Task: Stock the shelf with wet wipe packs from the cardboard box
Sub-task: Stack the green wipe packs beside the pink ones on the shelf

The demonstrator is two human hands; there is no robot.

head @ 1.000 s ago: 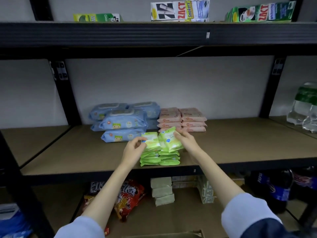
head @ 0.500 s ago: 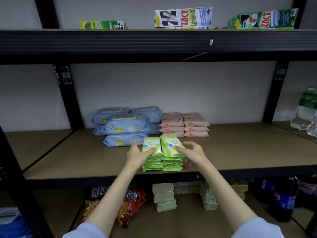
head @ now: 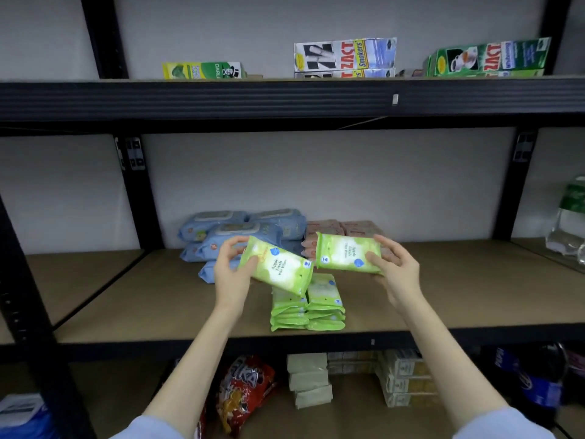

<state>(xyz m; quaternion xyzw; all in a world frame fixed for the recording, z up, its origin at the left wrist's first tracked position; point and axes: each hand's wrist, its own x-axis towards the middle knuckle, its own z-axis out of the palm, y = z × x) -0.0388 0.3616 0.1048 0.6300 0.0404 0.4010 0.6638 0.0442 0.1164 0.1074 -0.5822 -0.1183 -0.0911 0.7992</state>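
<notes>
Both top green plastic wipe packs now lifted off green stacks (head: 307,307): left hand (head: 232,274) fingers grip tilted one (head: 276,269), right hand (head: 391,264) fingers grip other (head: 346,253). Brown shelf board (head: 443,293) carries stacks.

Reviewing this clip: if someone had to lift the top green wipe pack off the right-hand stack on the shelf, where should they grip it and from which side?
Judging by its pose, pinch the top green pack by its long side edges, coming from above and the front. It lies flat with its face bare and its right side open. The left stack presses against its other side, and the left hand holds another pack above.
</notes>
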